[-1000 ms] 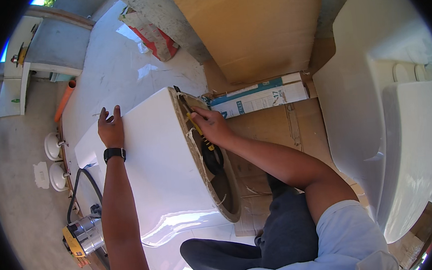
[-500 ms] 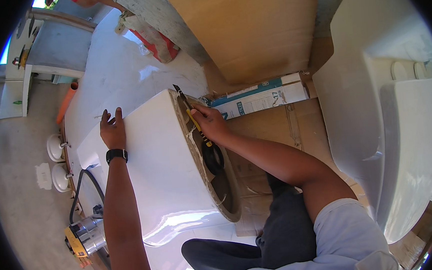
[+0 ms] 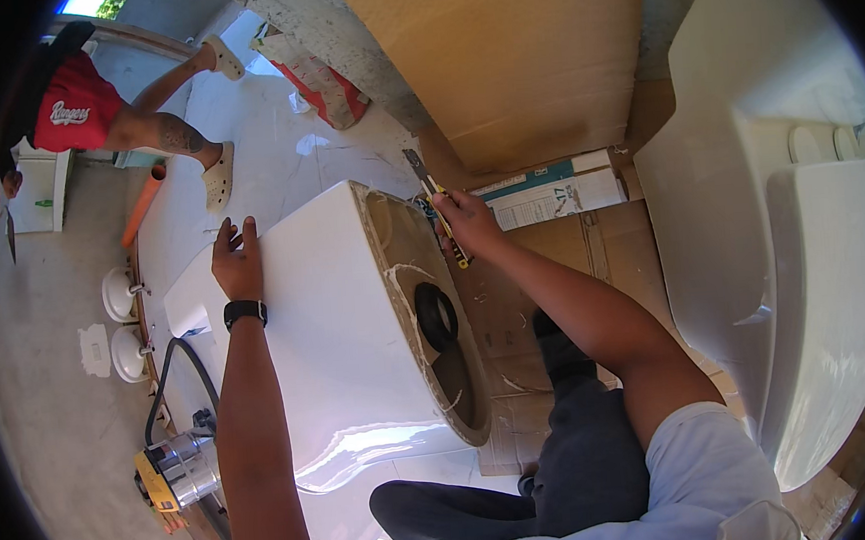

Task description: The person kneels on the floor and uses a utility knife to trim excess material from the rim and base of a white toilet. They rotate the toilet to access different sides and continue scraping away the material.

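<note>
A white ceramic toilet [image 3: 321,318] lies on its side in front of me, its hollow base facing right. Inside the hollow sits a black rubber ring [image 3: 437,315], and pale strands of residue cling along the rim. My left hand [image 3: 238,268] rests on the toilet's upper side, fingers apart and slightly bent, holding nothing. Closed around a yellow and black utility knife [image 3: 429,184], my right hand [image 3: 470,225] is just off the base's far rim. The blade points away from me, up and left.
Cardboard [image 3: 525,304] covers the floor at right, with a long printed box [image 3: 548,198] on it. Another white toilet [image 3: 719,200] stands at far right. A vacuum cleaner [image 3: 181,470] is at left. Beyond, a person in red shorts [image 3: 80,104] steps past an orange pipe [image 3: 144,203].
My right hand has drawn the knife out of the hollow base, to the right of the rim. The left hand stays on the toilet. A person has come into view at upper left.
</note>
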The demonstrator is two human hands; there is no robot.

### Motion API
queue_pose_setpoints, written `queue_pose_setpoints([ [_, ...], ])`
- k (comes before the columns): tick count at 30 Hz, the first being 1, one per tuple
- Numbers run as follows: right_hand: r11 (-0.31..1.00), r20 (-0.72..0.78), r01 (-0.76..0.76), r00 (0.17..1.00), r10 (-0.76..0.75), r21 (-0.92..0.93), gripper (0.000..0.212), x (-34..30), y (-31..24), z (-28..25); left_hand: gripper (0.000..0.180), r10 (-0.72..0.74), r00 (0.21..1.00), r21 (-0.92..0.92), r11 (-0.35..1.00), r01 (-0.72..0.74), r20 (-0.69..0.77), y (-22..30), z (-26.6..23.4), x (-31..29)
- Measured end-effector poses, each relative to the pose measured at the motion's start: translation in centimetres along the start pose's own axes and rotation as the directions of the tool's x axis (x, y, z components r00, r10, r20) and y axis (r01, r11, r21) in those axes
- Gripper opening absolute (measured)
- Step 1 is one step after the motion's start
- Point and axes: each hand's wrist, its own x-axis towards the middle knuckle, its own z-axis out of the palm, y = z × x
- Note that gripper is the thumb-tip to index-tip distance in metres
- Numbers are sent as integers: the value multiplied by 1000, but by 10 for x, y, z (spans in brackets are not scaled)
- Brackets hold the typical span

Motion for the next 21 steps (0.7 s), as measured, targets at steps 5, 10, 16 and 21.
queue_pose_setpoints([
  [5, 996, 100, 86, 991, -89, 39, 30, -4, 5, 10, 67, -33, 999, -6, 999, 33, 12, -1, 1, 3],
  [10, 981, 126, 192, 974, -191, 4, 34, -5, 0, 21, 67, -39, 999, 27, 999, 39, 5, -2, 1, 4],
  [16, 957, 204, 291, 937, -282, -13, 40, -14, 6, 32, 66, -54, 998, 15, 998, 54, 9, -1, 1, 4],
  [21, 932, 208, 358, 909, -360, 49, 37, -29, 19, 36, 66, -60, 998, 25, 998, 60, 11, -2, 2, 4],
])
